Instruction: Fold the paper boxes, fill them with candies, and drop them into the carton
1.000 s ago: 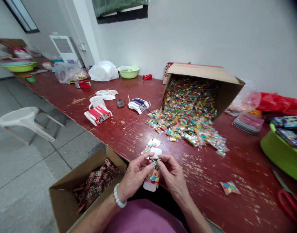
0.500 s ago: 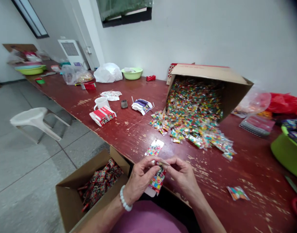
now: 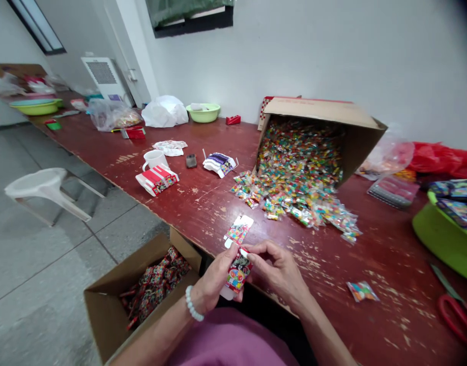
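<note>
A small printed candy box [image 3: 238, 273] with open white end flaps is in my left hand [image 3: 212, 279], at the table's near edge. The left thumb lies along its face and the fingers wrap behind. My right hand [image 3: 279, 272] pinches the white flap at its upper end between thumb and fingertips. Just beyond lies a flat, colourful carton [image 3: 240, 230] on the table. Past it, clear candy packets [image 3: 300, 178] spill from a tipped cardboard box [image 3: 321, 108]. One loose candy packet [image 3: 362, 292] lies to the right of my right hand.
An open cardboard box [image 3: 104, 305] holding red printed packs [image 3: 157, 282] stands below left. Red-handled scissors [image 3: 453, 305] and a green basin [image 3: 435, 241] are at right. Bundled red-white cartons [image 3: 157, 180], a mug [image 3: 155, 159] and a phone [image 3: 191, 161] sit left; a white stool [image 3: 42, 183] stands beyond.
My left hand has turned the candy box, so its printed face shows more fully. My hands have drawn slightly apart, the right fingers now at the flap. The view has shifted a little.
</note>
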`<state>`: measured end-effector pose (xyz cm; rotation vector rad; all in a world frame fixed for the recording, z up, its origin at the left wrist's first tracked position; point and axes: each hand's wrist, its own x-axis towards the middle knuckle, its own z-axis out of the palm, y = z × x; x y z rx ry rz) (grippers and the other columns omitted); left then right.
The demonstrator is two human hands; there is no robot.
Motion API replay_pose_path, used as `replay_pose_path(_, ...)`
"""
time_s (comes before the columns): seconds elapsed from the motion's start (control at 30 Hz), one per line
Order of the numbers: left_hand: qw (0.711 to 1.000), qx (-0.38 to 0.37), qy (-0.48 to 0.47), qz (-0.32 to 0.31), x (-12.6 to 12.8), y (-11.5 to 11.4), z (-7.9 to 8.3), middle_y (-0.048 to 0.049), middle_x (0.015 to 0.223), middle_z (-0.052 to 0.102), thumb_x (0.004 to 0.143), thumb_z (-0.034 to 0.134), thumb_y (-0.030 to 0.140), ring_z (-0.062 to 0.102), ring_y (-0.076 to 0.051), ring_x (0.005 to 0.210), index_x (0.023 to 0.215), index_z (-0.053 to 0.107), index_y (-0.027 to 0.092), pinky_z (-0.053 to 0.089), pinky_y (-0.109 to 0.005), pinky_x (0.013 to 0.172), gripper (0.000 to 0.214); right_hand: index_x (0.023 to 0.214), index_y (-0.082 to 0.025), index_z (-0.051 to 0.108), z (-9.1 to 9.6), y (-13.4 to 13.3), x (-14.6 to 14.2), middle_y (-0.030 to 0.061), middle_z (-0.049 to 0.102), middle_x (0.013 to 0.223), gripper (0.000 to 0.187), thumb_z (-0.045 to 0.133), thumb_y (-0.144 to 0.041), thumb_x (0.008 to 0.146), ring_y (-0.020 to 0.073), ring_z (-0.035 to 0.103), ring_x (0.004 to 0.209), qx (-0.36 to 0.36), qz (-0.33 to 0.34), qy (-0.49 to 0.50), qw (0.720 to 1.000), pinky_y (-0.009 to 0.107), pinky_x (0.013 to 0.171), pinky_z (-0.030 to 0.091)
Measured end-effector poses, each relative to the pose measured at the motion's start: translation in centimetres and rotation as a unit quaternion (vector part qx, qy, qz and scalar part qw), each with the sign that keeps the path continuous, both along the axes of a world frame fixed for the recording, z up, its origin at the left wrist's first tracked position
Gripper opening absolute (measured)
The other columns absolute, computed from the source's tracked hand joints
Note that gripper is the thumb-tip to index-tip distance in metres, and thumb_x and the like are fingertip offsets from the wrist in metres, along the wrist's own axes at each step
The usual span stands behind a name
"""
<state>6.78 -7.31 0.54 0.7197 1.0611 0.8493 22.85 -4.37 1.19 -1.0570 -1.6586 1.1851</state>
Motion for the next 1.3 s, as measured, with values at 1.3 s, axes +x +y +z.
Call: replay_pose_path(1.3, 0.995, 0.082, 0.063, -0.009, -1.5, 0.8, 1.6, -0.0084, 0.099, 0.067, 0.083, 0.06, 0.055, 0.056, -0.011, 0.059, 0.128, 0.064, 0.022, 0.047, -0.018, 0.041, 0.056, 0.1, -0.022, 0.065, 0.1, 0.2, -1.0, 0.0066, 0.07, 0.093, 0.012, 0.056, -0.018, 0.093, 0.0199, 0.063, 0.086, 0.22, 0.007, -0.08, 0.972, 0.032, 0.079, 0.048)
